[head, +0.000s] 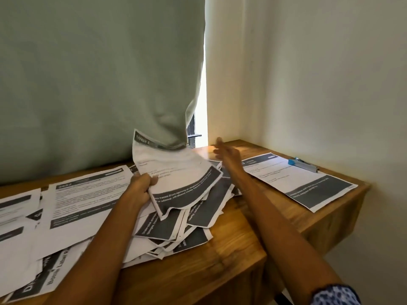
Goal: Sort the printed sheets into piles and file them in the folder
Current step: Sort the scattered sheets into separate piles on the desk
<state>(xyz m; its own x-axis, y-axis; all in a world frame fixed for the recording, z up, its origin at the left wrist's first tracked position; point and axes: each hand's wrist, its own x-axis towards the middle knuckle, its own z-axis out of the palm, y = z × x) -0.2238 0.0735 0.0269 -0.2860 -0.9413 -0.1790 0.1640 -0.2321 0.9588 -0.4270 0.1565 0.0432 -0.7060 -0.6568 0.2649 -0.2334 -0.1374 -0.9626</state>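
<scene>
My left hand (pixel 142 187) grips the left edge of a small bundle of printed sheets (pixel 176 175), lifted and tilted above a loose heap of sheets (pixel 176 230) on the wooden table (pixel 220 267). Each sheet is white with dark grey bands. My right hand (pixel 224 153) reaches past the bundle toward the table's back edge, fingers straight, holding nothing. One printed sheet (pixel 297 179) lies flat by itself at the right end of the table. More sheets (pixel 83 199) lie spread over the left part. No folder is in view.
A blue and grey stapler (pixel 302 164) lies at the far right beside the single sheet. A grey-green curtain (pixel 99 84) hangs behind the table, its hem touching the lifted bundle. A cream wall (pixel 330 84) closes the right side. The table's right edge drops off.
</scene>
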